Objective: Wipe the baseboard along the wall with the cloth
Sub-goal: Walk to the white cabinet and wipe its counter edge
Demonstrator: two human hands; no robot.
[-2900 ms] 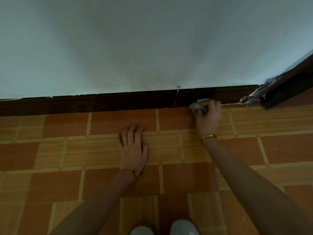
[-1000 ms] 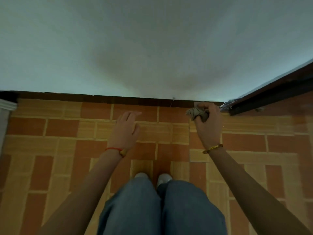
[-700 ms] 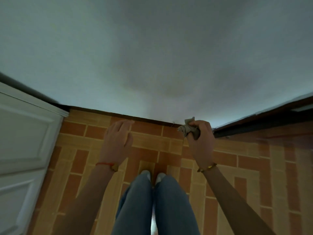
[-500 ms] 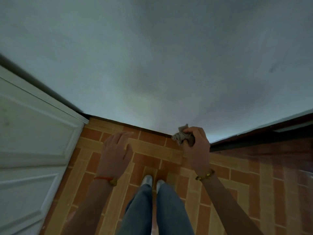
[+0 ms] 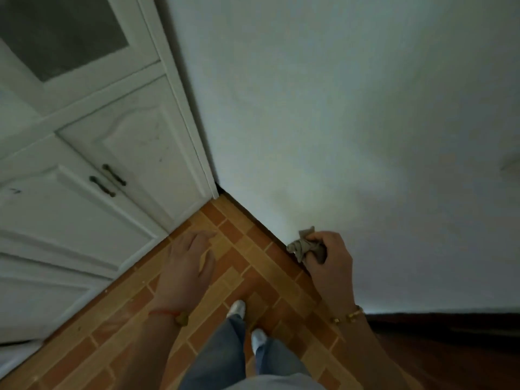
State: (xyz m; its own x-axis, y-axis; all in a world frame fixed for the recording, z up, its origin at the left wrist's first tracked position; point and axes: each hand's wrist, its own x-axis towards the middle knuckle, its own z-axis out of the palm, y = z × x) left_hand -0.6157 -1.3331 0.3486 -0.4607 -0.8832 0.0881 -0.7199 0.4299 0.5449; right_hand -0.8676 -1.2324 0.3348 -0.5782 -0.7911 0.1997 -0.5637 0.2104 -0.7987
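You've got no readable text here: no labels, brands, numbers or signs that you can read on anything in view.

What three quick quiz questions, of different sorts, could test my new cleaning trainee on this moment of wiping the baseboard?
1. True or false: the left hand holds the cloth.
2. Which lies nearest the cloth? A) the baseboard B) the cabinet handles C) the shoes
3. Fill in: the right hand wears a ___ bracelet.

Key: 1 false, the right hand grips it. 2 A. 3 gold.
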